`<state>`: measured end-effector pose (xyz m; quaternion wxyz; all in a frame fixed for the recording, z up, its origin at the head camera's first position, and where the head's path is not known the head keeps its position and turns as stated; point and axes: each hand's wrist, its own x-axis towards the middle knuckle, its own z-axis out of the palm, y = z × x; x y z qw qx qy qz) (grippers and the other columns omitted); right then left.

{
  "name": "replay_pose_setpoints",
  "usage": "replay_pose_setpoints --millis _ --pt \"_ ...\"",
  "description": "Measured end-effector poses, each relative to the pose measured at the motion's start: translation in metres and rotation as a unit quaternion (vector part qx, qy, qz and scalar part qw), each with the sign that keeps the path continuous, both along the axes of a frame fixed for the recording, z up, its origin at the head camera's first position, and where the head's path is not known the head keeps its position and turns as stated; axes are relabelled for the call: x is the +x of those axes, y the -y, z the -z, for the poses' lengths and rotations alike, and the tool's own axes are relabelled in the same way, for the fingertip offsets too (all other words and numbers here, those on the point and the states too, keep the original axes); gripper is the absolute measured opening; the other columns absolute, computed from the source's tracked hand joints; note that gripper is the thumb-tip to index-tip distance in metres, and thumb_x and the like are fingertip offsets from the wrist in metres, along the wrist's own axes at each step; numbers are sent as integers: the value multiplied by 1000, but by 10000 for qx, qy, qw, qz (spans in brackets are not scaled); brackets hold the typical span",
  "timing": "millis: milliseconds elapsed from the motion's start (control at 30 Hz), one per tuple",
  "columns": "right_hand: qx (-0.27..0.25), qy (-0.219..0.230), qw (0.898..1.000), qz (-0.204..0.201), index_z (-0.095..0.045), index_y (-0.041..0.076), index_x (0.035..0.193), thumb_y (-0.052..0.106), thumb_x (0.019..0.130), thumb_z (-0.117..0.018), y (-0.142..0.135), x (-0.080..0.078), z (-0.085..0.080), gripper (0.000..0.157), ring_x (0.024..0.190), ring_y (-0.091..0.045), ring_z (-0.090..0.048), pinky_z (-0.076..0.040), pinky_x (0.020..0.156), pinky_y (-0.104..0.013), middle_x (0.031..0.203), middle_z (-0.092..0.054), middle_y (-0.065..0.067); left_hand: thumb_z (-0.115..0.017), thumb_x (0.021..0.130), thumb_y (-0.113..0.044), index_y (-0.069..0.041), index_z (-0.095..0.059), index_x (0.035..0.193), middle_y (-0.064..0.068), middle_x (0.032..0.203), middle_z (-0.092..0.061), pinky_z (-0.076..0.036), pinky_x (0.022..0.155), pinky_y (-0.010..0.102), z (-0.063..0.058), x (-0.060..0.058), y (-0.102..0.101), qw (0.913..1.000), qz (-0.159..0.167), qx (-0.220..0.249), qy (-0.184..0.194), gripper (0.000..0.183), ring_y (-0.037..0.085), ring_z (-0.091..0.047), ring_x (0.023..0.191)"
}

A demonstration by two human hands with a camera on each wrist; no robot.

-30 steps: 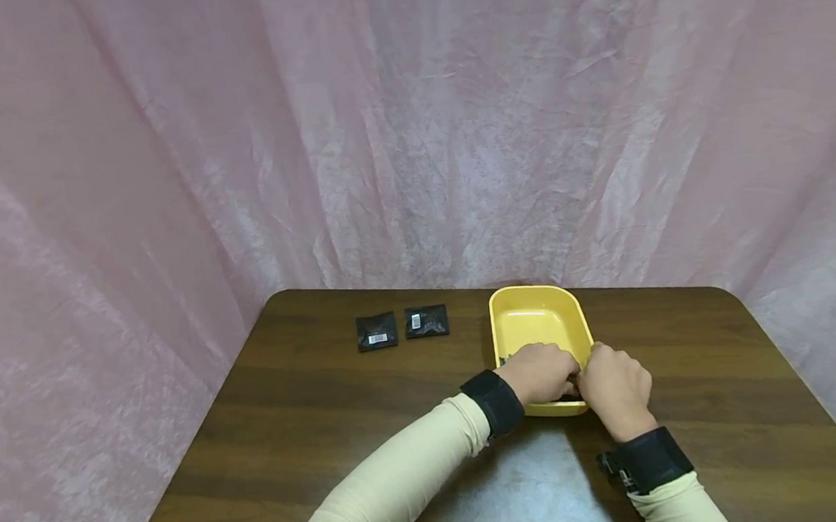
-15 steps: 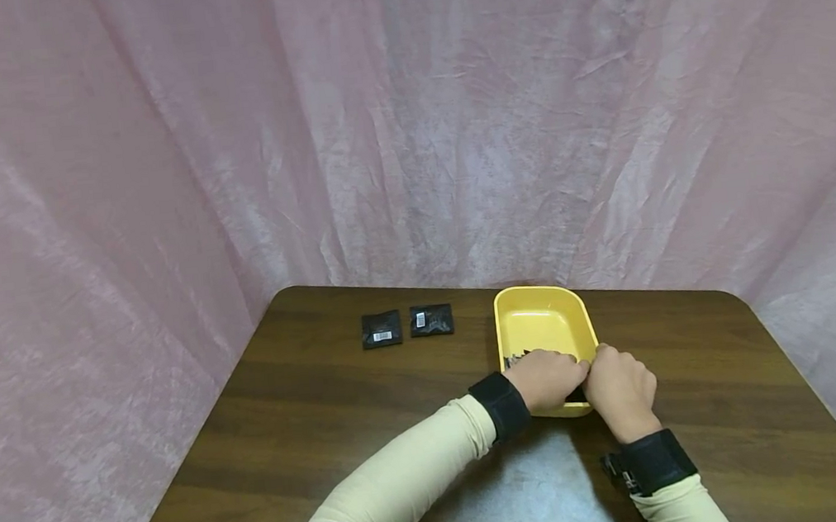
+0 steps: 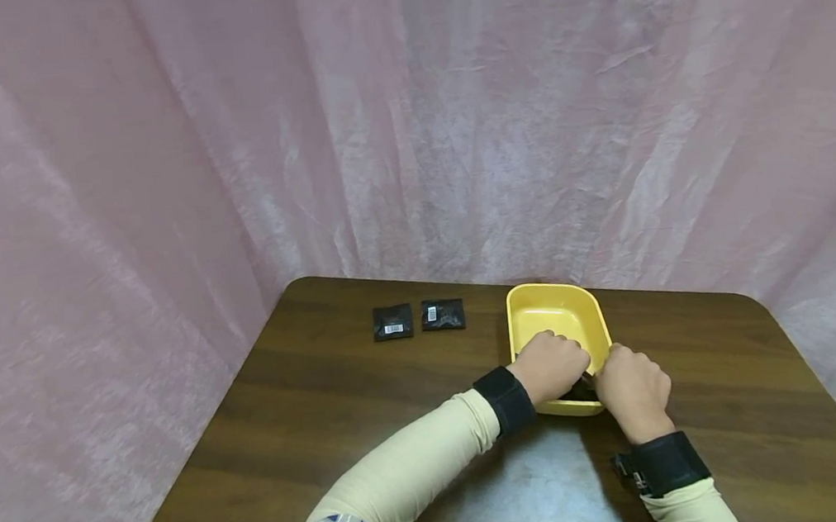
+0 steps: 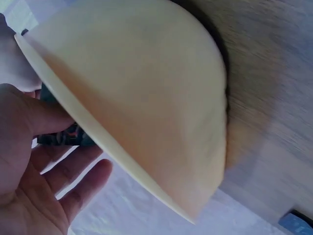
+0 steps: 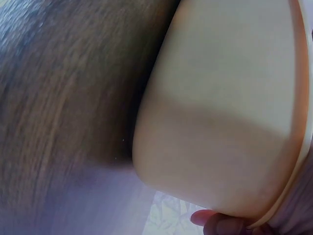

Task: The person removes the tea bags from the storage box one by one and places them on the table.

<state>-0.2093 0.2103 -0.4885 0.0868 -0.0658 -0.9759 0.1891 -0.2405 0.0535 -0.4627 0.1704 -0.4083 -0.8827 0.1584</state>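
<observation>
A yellow plastic tub (image 3: 518, 318) stands toward the back right of the table. My left hand (image 3: 551, 365) reaches over its near part. In the left wrist view, thumb and fingers pinch a black printed packet (image 4: 61, 136), partly hidden behind the tub's rim. My right hand (image 3: 634, 391) grips the tub's right rim, its fingertips (image 5: 227, 225) showing at the rim in the right wrist view. Dark contents (image 3: 582, 389) show in the tub's near end, mostly hidden by the left hand.
Two flat black packets with white barcode labels, a left one (image 3: 392, 323) and a right one (image 3: 443, 314), lie left of the tub on the brown wooden table (image 3: 310, 386). A pink curtain (image 3: 451, 125) hangs right behind the table.
The head view has shifted, so the table and everything on it sit farther right. The left hand moves a little inside the tub's near end; the right hand keeps its place at the rim.
</observation>
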Motion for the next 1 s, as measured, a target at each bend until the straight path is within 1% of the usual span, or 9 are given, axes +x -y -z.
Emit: replay_pose_setpoints --millis 67,200,400,533,700,833,933,1000 --pt "-19 -9 10000 27 -59 3 73 16 95 -59 -2 -1 1 26 56 -40 -61 -39 45 -46 65 -61 -20 -58 108 -23 -33 -75 89 -16 89 -76 -54 67 21 -2 -1 2 10000 -29 -21 16 28 3 -70 79" --pt "4 12 10000 45 -60 2 75 13 92 -59 -6 -1 2 21 57 -41 -61 -39 46 -47 66 -62 -21 -57 110 -25 -33 -76 95 -15 91 -75 -52 68 21 -5 -4 7 10000 -68 -61 40 26 3 -69 81" --pt "-16 182 9998 51 -62 0 79 13 92 -58 -10 -3 2 19 61 -42 -63 -41 47 -49 70 -64 -23 -61 108 -25 -34 -78 105 -14 96 -77 -56 75 23 -6 -9 14 9999 -138 67 50 20 4 -72 85" --pt "2 272 9996 23 -64 -2 85 13 91 -59 -11 -5 2 17 64 -43 -65 -43 49 -50 74 -66 -25 -67 104 -24 -34 -79 108 -13 98 -78 -57 80 25 -12 -15 21 9991 -312 258 127 16 4 -74 88" --pt "59 286 9996 21 -65 -4 87 12 91 -60 -11 -7 3 17 65 -44 -66 -44 51 -51 76 -68 -26 -70 101 -25 -32 -77 109 -13 96 -77 -58 83 27 -23 -22 33 9966 -618 471 283 13 4 -74 87" --pt "62 252 9997 32 -65 -5 87 11 90 -60 -12 -6 4 17 67 -46 -66 -44 51 -53 78 -68 -28 -68 102 -22 -29 -77 111 -12 94 -77 -55 84 26 -30 -27 45 9930 -762 785 455 15 5 -73 85" --pt "48 256 9997 31 -64 -5 86 11 90 -60 -13 -4 4 17 67 -46 -66 -44 51 -53 78 -68 -29 -65 104 -16 -26 -78 110 -11 92 -78 -52 79 26 -33 -30 58 9886 -814 1148 531 18 6 -72 80" --pt "45 230 9997 39 -64 -5 85 11 90 -59 -14 -4 3 18 67 -47 -66 -44 50 -53 78 -68 -30 -63 104 -14 -26 -79 109 -11 93 -80 -51 76 25 -32 -34 68 9849 -878 1411 491 20 7 -72 79"
